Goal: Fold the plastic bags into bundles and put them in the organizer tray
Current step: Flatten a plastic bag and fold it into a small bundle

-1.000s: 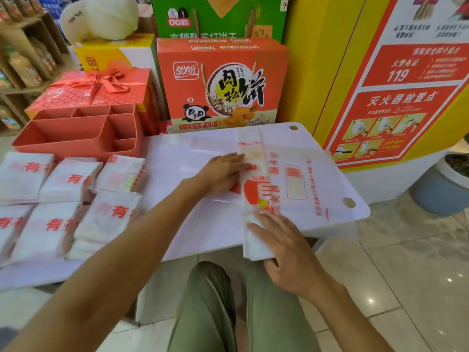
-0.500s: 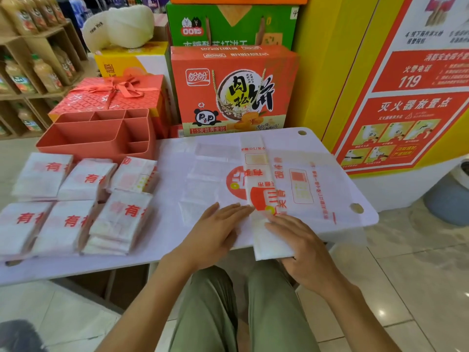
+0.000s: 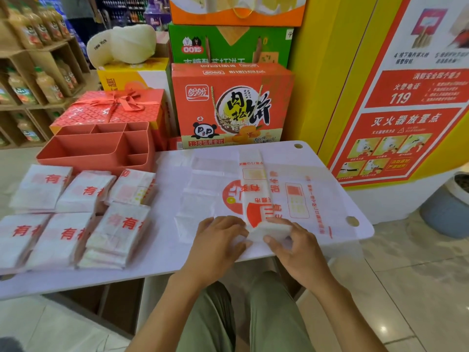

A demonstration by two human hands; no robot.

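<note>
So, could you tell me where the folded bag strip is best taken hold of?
Take the folded bag strip at its doubled-over near end, from the near edge of the table, pinching both side edges: it runs narrow away from that edge and is thickest there.

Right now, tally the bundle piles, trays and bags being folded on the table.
Bundle piles: 6
Tray: 1
Bag strip being folded: 1
Total: 8
</note>
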